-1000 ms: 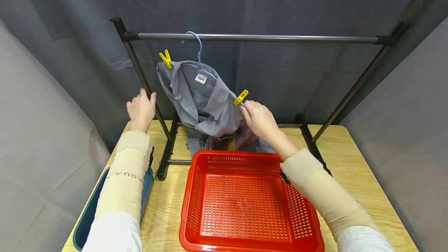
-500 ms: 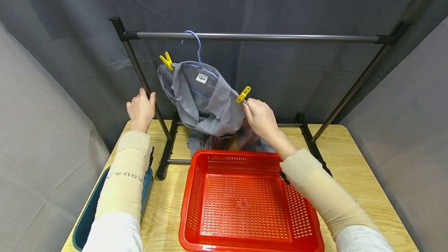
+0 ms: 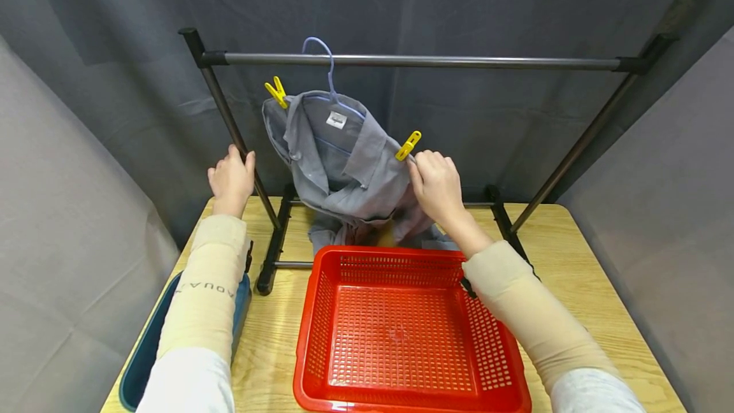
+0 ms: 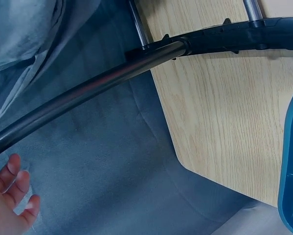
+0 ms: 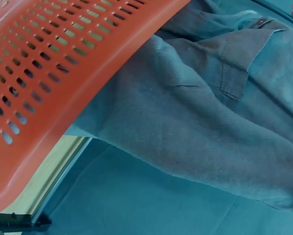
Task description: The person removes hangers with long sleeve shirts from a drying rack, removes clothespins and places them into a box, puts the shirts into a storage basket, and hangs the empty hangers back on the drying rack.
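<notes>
A grey collared shirt [image 3: 373, 177] is on a blue hanger [image 3: 331, 75], its hook looped over the top bar [image 3: 459, 61], the curve standing above it. Yellow clips sit on the left [image 3: 277, 92] and right [image 3: 408, 145] shoulders. My right hand [image 3: 438, 187] pinches the shirt's right shoulder just beside the clip. My left hand [image 3: 232, 178] holds the rack's left post [image 3: 220, 97] between thumb and fingers; in the left wrist view several fingers of the hand [image 4: 11, 196] curl loosely beside the post [image 4: 87, 93]. The shirt [image 5: 185, 112] drapes down in the right wrist view.
In front of the rack is a red perforated basket [image 3: 401, 336] on the wooden table [image 3: 266, 336]. A blue-green container [image 3: 140, 355] stands at left, partly under my left forearm. Grey cloth hangs behind and at both sides.
My right hand has moved up and slightly right, raising the shirt and hanger; the hook's curve stands higher over the bar. My left hand has stayed at the post.
</notes>
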Tool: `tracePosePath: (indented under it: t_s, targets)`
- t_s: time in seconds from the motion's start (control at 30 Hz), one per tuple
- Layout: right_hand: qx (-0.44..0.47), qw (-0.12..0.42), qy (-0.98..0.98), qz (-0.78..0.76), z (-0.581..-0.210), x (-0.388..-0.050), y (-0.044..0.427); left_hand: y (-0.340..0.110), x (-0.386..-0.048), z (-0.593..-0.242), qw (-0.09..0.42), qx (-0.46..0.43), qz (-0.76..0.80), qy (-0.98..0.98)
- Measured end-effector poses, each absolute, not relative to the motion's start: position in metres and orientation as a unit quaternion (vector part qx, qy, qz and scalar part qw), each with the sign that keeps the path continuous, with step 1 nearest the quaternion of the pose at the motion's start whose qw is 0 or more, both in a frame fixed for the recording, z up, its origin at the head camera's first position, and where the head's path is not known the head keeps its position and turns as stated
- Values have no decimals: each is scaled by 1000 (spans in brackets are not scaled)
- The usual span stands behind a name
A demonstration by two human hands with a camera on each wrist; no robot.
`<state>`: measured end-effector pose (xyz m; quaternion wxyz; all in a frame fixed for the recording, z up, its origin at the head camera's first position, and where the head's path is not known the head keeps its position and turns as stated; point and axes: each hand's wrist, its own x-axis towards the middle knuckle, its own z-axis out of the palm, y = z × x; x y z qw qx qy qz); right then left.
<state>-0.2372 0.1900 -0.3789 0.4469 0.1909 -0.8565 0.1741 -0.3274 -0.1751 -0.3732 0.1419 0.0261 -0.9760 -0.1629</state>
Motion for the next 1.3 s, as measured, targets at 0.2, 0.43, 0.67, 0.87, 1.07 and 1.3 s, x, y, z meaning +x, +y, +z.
tracePosePath:
  t_s: [0.2, 0.43, 0.67, 0.87, 1.07, 1.3]
  targets:
    - [177, 459, -852, 179, -378, -235, 201, -175, -327, -373, 142, 23, -161, -976]
    - [165, 476, -842, 191, -377, -234, 214, -174, -328, -374, 144, 25, -163, -976]
    - [156, 499, -826, 210, -379, -233, 226, -174, -328, -375, 142, 24, -164, -976]
    - [157, 510, -816, 222, -383, -229, 241, -174, -328, -374, 138, 25, -162, -977]
    - [166, 516, -810, 224, -391, -225, 257, -174, -328, -374, 135, 25, -162, -977]
    - [175, 525, -801, 227, -403, -219, 275, -174, -327, -374, 135, 28, -169, -976]
